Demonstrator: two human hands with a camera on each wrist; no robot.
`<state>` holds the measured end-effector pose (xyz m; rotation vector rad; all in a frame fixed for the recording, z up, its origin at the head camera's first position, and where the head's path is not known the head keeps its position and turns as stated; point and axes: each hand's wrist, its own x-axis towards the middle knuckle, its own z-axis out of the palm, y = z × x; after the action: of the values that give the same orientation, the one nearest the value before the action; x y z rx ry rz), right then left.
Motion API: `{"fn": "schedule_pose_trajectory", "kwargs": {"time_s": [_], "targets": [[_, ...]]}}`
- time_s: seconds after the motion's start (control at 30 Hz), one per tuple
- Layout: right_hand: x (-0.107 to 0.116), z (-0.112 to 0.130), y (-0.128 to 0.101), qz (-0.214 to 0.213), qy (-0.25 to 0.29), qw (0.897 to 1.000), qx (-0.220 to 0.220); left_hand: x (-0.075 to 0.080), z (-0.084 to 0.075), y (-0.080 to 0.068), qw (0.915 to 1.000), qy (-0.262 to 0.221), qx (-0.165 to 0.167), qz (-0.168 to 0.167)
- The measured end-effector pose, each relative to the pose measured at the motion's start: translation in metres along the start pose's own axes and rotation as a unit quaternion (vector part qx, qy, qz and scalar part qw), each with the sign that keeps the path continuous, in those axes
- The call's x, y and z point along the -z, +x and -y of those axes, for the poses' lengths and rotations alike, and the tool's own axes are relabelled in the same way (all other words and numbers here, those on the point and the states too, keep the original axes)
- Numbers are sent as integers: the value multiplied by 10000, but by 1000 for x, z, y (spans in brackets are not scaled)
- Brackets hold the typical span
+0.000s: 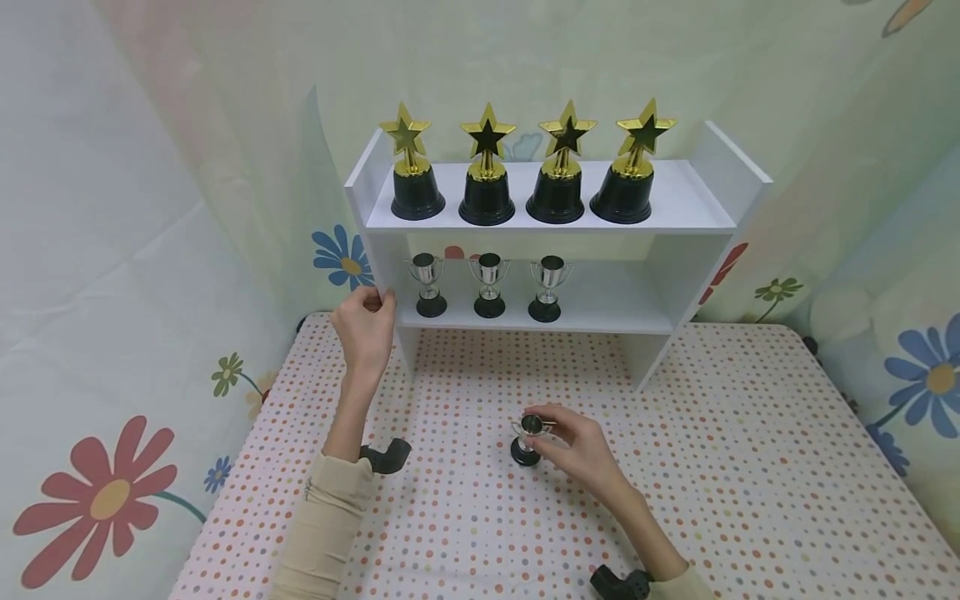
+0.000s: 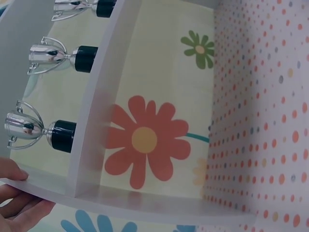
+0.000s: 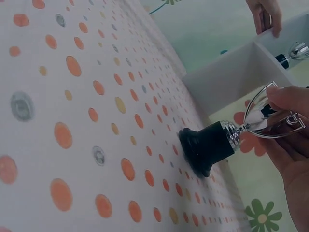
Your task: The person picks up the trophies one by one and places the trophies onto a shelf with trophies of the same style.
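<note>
On the dotted surface [image 1: 750, 467] stands a white two-tier shelf [image 1: 712, 179]. Its top board carries four gold star trophies [image 1: 487, 167] on rounded black bases, and its lower board holds three small silver cups [image 1: 489, 283] on black bases, set in a row toward the left. A fourth small silver cup [image 1: 529, 439] stands on the surface in front of the shelf, upright, its black base resting on the cloth. The right hand [image 1: 581, 450] pinches this cup at its shiny bowl and thin handle, fingers curled around it from the right side. The left hand [image 1: 365, 325] grips the left side panel of the shelf, thumb and fingers closed on its edge. The cloth is pale with orange, red and grey dots; the cups look like glossy metallic plastic.
</note>
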<state>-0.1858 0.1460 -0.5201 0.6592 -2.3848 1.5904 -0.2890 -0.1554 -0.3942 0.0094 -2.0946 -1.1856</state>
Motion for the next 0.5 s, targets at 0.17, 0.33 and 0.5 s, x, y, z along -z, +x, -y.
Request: {"fn": "schedule_pose_trajectory", "kwargs": {"time_s": [0.17,0.33,0.5], "targets": [[8,3,0,-9,-106,9998,157,-1,0,-1,10000,-10,-5,0],[18,8,1,34,-350,9992,187,-1,-1,-1,10000,-9,36,13],[29,16,5,50,-579,9980,243,0,-1,0,10000,18,78,17]]}}
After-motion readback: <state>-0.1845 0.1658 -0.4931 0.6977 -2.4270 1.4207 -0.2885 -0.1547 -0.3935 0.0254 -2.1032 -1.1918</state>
